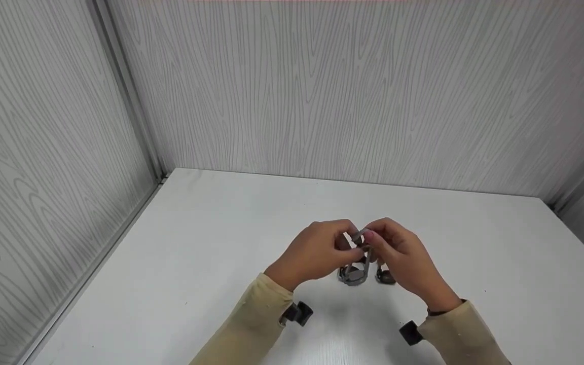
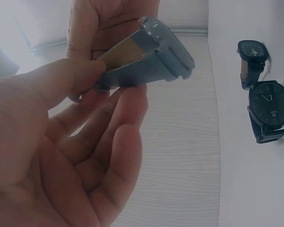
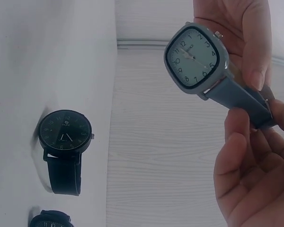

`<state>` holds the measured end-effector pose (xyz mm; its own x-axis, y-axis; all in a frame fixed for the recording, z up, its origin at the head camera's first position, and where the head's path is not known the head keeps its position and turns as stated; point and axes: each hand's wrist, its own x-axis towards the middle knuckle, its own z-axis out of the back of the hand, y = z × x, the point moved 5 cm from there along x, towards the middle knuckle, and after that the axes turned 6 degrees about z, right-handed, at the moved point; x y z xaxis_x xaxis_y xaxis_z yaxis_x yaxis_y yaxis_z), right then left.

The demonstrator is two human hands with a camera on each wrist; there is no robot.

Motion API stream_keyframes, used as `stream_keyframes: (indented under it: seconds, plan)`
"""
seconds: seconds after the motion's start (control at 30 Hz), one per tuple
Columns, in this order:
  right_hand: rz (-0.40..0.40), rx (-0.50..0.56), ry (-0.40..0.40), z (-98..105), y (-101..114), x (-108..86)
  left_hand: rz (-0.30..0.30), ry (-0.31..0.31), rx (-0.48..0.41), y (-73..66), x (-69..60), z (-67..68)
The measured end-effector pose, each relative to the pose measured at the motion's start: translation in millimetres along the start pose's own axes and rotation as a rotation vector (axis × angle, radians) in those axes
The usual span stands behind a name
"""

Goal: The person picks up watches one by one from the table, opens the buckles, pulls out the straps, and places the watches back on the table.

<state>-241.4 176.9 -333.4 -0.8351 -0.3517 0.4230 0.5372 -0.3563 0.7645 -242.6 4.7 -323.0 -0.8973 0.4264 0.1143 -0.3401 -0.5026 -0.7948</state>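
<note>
Both hands hold a grey-blue wristwatch with a rounded-square case above the white table. Its pale dial on the watch faces the right wrist camera, and its strap is bent into a loop. My left hand pinches the strap between thumb and fingers. From the other side, my right hand grips the strap end near the buckle; fingers partly hide the fastening. Beyond the held watch, a round black watch and a smaller black watch rest on the table.
The white table spreads out around the hands. Wood-patterned grey panels stand behind it and at the left. A small black device sits at the left wrist, another device at the right.
</note>
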Motion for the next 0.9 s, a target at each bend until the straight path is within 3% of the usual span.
stream_keyframes:
  seconds: [0.47,0.67,0.9]
  plan:
    - [-0.032,-0.103,-0.013,0.8,-0.1,-1.1,0.046,0.002,0.035,2.8,1.6,-0.6]
    - [-0.1,-0.101,-0.069,6.0,-3.2,-0.7,0.02,-0.036,-0.023,1.0,1.6,0.9]
    - [-0.143,-0.069,-0.032,3.6,-4.8,-0.1,-0.005,-0.047,-0.023,0.9,2.5,-0.1]
